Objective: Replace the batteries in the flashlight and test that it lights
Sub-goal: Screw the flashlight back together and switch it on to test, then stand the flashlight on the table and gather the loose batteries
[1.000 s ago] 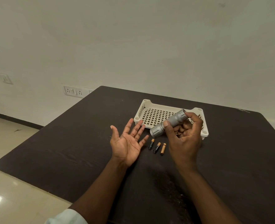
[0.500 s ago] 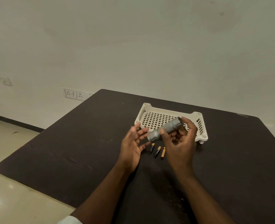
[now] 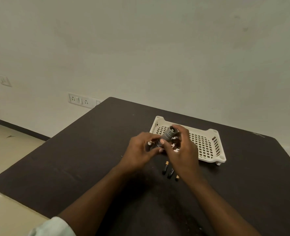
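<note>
In the head view, a grey flashlight [image 3: 164, 137] is held in the air between both hands, above a dark tabletop [image 3: 89, 159]. The flashlight is tilted, with one end raised toward the far side and the other end lowered toward the left hand [image 3: 141, 151]. The lower end is gripped by the left hand, whose fingers are curled round it. The upper part of the body is gripped by the right hand [image 3: 181, 149], with the thumb laid across the near side of the barrel and the fingers wrapped behind it. The two hands are pressed close together, almost touching at the middle of the flashlight. Some blur is seen on the fingers, so the exact seam between head and body cannot be told.

Three small batteries [image 3: 169, 171] are seen lying on the tabletop just below the right hand, near its wrist, side by side and slightly apart; the one furthest right is partly hidden by the wrist. A white perforated basket [image 3: 207, 145] is seen behind the hands and to the right of them, resting on the tabletop; its near left part is covered by the hands and the flashlight. A pale sleeve [image 3: 52, 227] is visible on the left arm at the lower edge. A wall socket plate [image 3: 80, 100] is seen on the wall far to the left of the hands
</note>
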